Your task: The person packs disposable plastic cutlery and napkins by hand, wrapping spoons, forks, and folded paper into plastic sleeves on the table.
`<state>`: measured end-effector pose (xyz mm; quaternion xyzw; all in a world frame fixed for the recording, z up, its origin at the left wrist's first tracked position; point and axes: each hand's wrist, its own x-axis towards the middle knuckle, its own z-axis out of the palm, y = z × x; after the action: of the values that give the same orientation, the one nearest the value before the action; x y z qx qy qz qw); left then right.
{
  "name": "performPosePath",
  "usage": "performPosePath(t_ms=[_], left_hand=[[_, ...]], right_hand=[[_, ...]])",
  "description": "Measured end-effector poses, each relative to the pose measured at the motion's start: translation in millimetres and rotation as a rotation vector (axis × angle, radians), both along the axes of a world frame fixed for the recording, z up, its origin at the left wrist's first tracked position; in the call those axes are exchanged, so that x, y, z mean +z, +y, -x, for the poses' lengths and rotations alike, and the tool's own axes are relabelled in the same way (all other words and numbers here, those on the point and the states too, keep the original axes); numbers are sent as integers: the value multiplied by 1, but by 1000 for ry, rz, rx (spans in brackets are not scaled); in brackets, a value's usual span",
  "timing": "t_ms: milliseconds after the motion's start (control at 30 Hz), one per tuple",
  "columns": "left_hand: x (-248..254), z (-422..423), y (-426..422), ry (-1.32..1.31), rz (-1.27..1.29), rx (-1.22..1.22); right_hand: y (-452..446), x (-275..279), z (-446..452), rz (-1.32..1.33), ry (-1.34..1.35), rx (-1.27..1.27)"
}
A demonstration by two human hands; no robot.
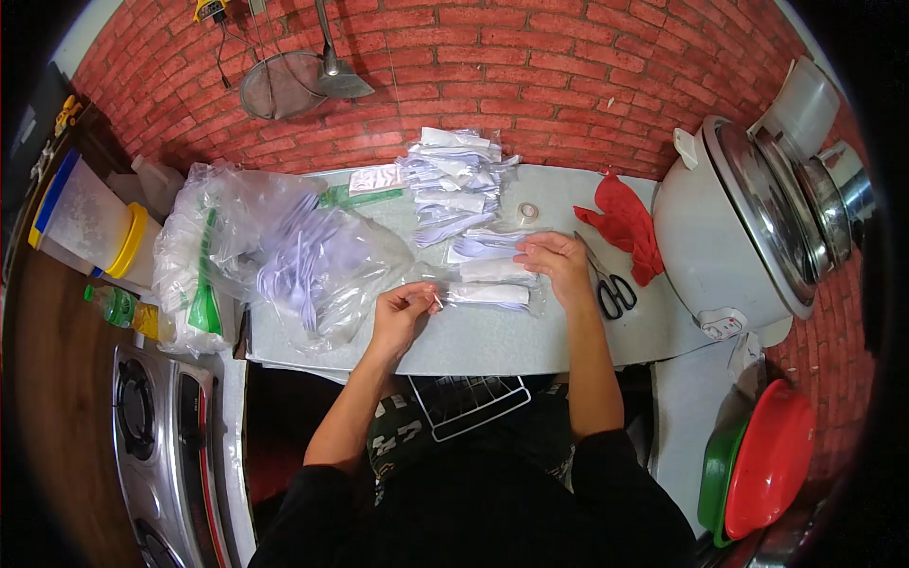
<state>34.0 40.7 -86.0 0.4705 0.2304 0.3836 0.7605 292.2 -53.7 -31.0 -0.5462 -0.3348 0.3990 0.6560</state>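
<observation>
My left hand (405, 312) is closed in a pinch at the left end of the nearest wrapped cutlery packet (492, 295). A small pale bit shows at its fingertips, too small to name. My right hand (559, 270) hovers at the right end of the packets, fingers curved and apart, with nothing plainly held. Just beyond lies another packet with pale plastic forks (488, 244). A stack of such packets (454, 180) rises at the back. Left of my left hand, a large clear plastic bag (365, 256) holds many loose pale forks (301, 256).
Black-handled scissors (614, 293), a tape roll (527, 212) and a red cloth (625, 227) lie to the right. A large rice cooker (729, 227) borders the table's right side. At left stand a gas stove (166, 426) and a bottle (121, 310). Red and green basins (772, 459) sit lower right.
</observation>
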Motion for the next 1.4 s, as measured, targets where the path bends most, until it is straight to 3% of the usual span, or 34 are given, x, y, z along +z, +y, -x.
performPosePath(t_ms=[100, 233, 400, 500, 767, 933, 1133, 1333, 1400], left_hand=[[2, -2, 0, 137, -9, 9], [11, -3, -3, 122, 5, 15], [29, 3, 6, 332, -126, 122], [15, 3, 17, 367, -173, 181], [10, 4, 26, 183, -109, 185], [10, 9, 29, 83, 2, 146], [-4, 12, 33, 97, -48, 116], [-2, 15, 32, 179, -87, 162], [-2, 14, 32, 67, -51, 124]], right_hand=[[-4, 7, -2, 46, -32, 18], [-10, 5, -8, 89, -80, 130], [-19, 5, -13, 131, -137, 226], [-18, -1, -15, 133, -166, 278], [-23, 0, -12, 253, -198, 371], [-21, -8, -22, 86, -183, 238], [-19, -1, -14, 135, -134, 83], [-17, -7, -20, 178, -167, 67], [-17, -6, -18, 130, -174, 100]])
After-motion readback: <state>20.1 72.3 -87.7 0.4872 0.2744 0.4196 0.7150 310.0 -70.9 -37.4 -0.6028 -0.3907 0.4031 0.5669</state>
